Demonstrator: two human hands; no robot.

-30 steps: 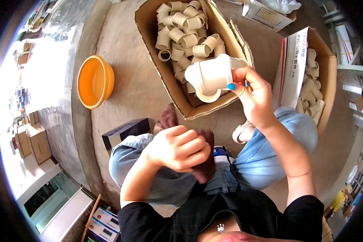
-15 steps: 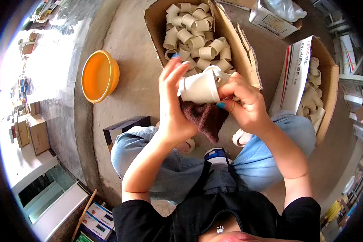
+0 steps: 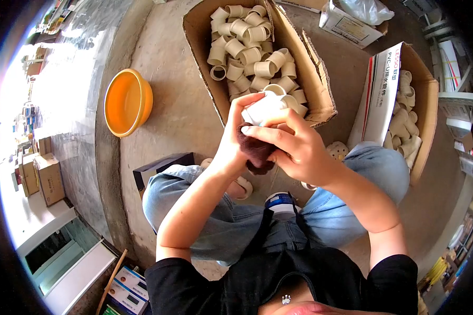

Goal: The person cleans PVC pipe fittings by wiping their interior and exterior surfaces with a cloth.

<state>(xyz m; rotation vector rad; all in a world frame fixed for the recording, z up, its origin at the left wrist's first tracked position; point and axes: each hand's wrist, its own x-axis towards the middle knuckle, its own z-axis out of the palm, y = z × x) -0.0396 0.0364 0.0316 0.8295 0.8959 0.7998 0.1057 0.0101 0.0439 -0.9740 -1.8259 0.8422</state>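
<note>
A white PVC pipe fitting (image 3: 261,111) is held up in front of the large carton, its round openings facing away from me. My left hand (image 3: 233,143) wraps round the fitting's left side. In my right hand (image 3: 303,149) is a dark brown cloth (image 3: 254,150), bunched under the fitting, with my fingers pressing it against the near side. The cloth and fingers hide the lower part of the fitting. Just beyond my hands, the open cardboard box (image 3: 198,32) holds many cream pipe fittings (image 3: 250,54).
An orange basin (image 3: 146,104) stands on the floor at the left. To the right is another carton (image 3: 424,113) of fittings, with a white printed flap. A dark box (image 3: 160,167) lies by my left knee. A white box (image 3: 347,29) with a plastic bag stands at the back.
My right hand has moved left from the fitting's opening onto the cloth and now presses it to the fitting. The hanging cloth has been gathered up. My left fingers have closed round the fitting.
</note>
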